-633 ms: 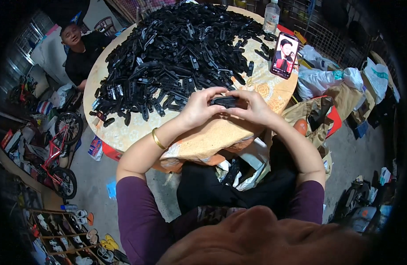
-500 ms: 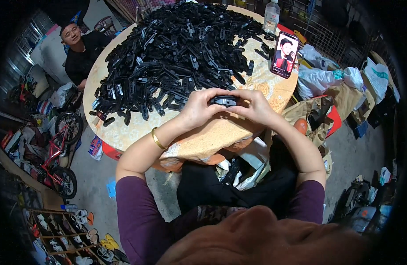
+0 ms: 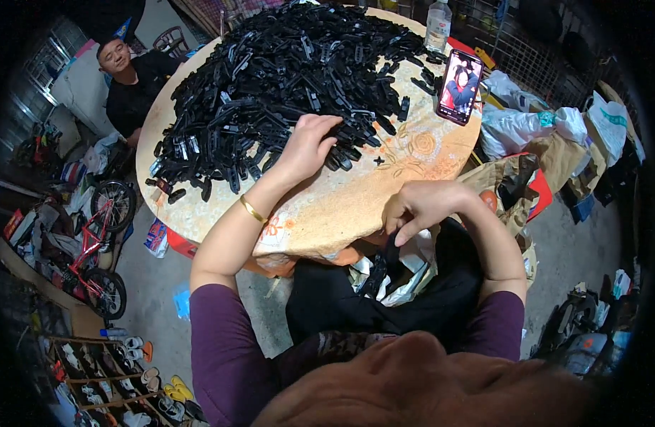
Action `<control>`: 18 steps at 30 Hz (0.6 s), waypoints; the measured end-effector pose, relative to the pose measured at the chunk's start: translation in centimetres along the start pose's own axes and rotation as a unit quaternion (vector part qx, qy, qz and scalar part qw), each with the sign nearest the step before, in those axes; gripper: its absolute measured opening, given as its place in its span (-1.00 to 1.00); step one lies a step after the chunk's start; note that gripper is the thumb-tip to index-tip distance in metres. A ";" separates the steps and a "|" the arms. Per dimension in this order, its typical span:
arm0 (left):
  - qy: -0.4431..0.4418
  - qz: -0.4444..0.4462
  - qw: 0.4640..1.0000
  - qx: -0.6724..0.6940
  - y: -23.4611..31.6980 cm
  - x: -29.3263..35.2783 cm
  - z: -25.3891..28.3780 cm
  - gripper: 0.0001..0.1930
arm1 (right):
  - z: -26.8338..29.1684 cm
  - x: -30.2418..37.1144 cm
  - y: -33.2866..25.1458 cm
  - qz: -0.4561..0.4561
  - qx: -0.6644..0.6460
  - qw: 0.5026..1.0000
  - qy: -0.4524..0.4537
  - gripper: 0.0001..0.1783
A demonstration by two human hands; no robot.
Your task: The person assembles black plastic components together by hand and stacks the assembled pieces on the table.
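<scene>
A big heap of small, elongated black plastic parts (image 3: pixel 249 99) covers the far side of the round table (image 3: pixel 342 206). My left hand (image 3: pixel 305 149) reaches to the heap's near edge, fingers stretched over the parts and thumb apart; I see nothing held in it. Past the table's near edge, my right hand (image 3: pixel 430 205) hangs with fingers and thumb pointing down. A dark elongated piece, seemingly a black plastic part (image 3: pixel 392 249), shows at its fingertips, partly hidden by shadow. Below lies an open white bag (image 3: pixel 413 267) with dark contents, by my lap.
A phone (image 3: pixel 459 87) showing a video stands at the table's right, beside a clear bottle (image 3: pixel 438 27). Paper and plastic bags (image 3: pixel 519 128) crowd the right side. A person (image 3: pixel 132 85) sits at the far left, near a red bicycle (image 3: pixel 93 245) and a shoe rack (image 3: pixel 107 381).
Both hands held one black plastic part together over the table; now they are apart. My left hand moved up to the heap, my right hand down past the near edge.
</scene>
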State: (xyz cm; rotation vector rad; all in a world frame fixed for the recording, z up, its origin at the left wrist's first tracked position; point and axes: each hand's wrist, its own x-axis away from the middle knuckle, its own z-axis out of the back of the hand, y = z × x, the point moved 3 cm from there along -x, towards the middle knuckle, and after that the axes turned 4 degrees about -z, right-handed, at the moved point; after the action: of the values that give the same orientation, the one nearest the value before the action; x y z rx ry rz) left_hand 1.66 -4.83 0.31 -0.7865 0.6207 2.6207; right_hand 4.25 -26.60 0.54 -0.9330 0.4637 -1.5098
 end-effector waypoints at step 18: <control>0.056 0.042 0.996 0.056 0.6 -0.1 -0.5 -0.71 | 5.1 -3.5 4.7 0.034 0.303 0.780 0.546 -0.64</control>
State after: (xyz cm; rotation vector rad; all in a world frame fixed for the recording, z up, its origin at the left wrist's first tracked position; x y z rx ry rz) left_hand 1.72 -5.62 0.18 -0.8963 0.8411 2.6036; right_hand 10.93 -22.91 -1.03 0.5613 0.7335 -1.8564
